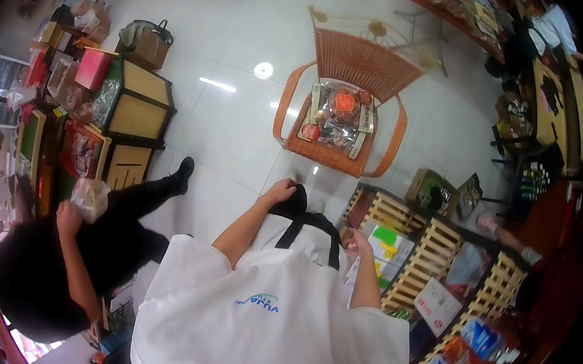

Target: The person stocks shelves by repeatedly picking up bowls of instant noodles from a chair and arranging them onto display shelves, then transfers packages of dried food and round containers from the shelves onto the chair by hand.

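Observation:
My left hand point(280, 190) is in front of my waist, its fingers closed at the edge of a black cloth item point(296, 202) with dark straps that hangs over my pale lower clothing. To its right, my right hand point(356, 241) is held low beside the slatted wooden display rack point(380, 210). Its fingers look curled, and whatever may be in them is too small to make out. White and green packages point(387, 247) lie in the rack just past that hand.
A wicker armchair point(366, 63) ahead bears a clear-wrapped package point(342, 110). At left, a person in black point(43, 277) holds a clear packet point(90, 199) near wooden display bins point(141, 101). Blue snack bags point(480, 337) fill the right rack. An open carton point(433, 192) stands beyond it.

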Motion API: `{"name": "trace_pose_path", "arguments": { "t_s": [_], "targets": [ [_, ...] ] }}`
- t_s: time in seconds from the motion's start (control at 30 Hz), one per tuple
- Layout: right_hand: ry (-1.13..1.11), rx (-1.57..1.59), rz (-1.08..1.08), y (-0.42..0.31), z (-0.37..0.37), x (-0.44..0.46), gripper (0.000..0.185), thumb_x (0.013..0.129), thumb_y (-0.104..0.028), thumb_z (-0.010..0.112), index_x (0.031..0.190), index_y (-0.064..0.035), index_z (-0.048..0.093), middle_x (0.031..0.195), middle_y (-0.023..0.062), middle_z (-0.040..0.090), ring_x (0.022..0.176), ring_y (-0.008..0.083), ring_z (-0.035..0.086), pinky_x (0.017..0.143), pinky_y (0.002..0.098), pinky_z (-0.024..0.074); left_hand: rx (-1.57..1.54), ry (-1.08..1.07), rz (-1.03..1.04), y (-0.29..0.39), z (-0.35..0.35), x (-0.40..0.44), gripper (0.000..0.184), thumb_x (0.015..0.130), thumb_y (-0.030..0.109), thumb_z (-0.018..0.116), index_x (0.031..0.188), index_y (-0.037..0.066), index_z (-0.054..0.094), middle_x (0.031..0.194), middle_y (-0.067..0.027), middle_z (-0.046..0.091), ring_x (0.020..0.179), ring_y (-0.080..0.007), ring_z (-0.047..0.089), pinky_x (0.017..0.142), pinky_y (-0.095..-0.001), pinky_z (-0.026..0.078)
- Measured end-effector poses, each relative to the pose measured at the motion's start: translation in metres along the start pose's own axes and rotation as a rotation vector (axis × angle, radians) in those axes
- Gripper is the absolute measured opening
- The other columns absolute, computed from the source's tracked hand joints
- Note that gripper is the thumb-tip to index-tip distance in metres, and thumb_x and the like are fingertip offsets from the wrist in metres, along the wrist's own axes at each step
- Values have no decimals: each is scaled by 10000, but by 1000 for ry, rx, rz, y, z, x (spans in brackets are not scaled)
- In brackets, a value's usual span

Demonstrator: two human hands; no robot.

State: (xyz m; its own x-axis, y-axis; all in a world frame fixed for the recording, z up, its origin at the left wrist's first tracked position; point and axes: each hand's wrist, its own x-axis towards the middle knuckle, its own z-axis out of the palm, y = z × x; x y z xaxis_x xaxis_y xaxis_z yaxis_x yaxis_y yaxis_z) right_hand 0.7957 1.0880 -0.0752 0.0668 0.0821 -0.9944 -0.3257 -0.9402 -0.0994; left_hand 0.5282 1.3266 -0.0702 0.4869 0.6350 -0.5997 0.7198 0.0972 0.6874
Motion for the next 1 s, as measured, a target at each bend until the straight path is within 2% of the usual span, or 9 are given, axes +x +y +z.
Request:
{"name": "trace_pose_path", "arguments": {
  "t_s": [0.2,0.43,0.47,0.53,0.7,0.8,0.87,0.97,1.0],
  "targets": [
    [90,346,-376,-139,2,58,351,869,-378,495,1066,-89,526,872,75,611,692,188,614,603,325,506,-76,48,-20,19,-16,145,394,806,262,501,1071,-26,546,1053,-246,590,1053,-368,539,901,-399,426],
    [27,164,-416,-324,-1,146,291,890,-338,473,1030,-87,520,760,28,588,629,124,571,538,263,471,-222,278,-61,81,-26,310,372,769,208,549,1081,5,566,996,-216,608,970,-339,579,861,-426,444],
    [-52,184,-430,-344,-4,175,276,890,-335,471,1016,-94,523,762,25,579,629,113,552,533,258,463,-284,478,283,62,-2,347,326,775,181,519,1051,20,586,994,-212,609,951,-335,582,852,-427,445],
    [-18,259,-384,-400,9,162,275,857,-325,511,1067,-148,509,1000,30,547,800,147,541,694,328,467,-346,222,135,84,-17,373,388,770,188,549,1132,48,560,1034,-218,574,928,-364,576,835,-412,458],
    [68,356,-524,-437,37,199,374,820,-320,611,1094,-75,540,1018,54,577,868,179,578,691,325,474,-348,312,49,85,-9,395,520,777,254,590,1214,17,440,1210,-212,406,949,-341,548,826,-415,445],
    [30,162,-527,-410,21,231,377,824,-282,625,1112,-48,555,988,80,583,795,166,591,616,281,482,-194,334,63,84,-10,392,512,778,272,602,1195,11,459,1134,-218,458,952,-357,535,831,-424,438],
    [284,55,-544,-396,31,204,451,834,-218,624,1230,-56,481,1028,101,571,774,136,585,567,249,475,-116,348,131,84,-16,384,457,769,260,604,1147,33,484,1066,-210,496,927,-361,545,810,-436,437],
    [156,547,-683,-370,50,134,575,835,-136,624,1336,-78,345,1058,91,551,759,129,564,580,236,477,-50,376,316,95,-17,351,349,752,250,627,1016,45,528,885,-173,560,830,-349,550,744,-439,433],
    [170,618,-834,-351,51,134,594,839,-119,620,1348,-84,315,1059,82,547,741,128,560,570,229,475,-292,80,248,92,-18,345,512,765,331,648,1130,10,488,961,-169,543,933,-298,530,817,-386,418]
  ]
}}
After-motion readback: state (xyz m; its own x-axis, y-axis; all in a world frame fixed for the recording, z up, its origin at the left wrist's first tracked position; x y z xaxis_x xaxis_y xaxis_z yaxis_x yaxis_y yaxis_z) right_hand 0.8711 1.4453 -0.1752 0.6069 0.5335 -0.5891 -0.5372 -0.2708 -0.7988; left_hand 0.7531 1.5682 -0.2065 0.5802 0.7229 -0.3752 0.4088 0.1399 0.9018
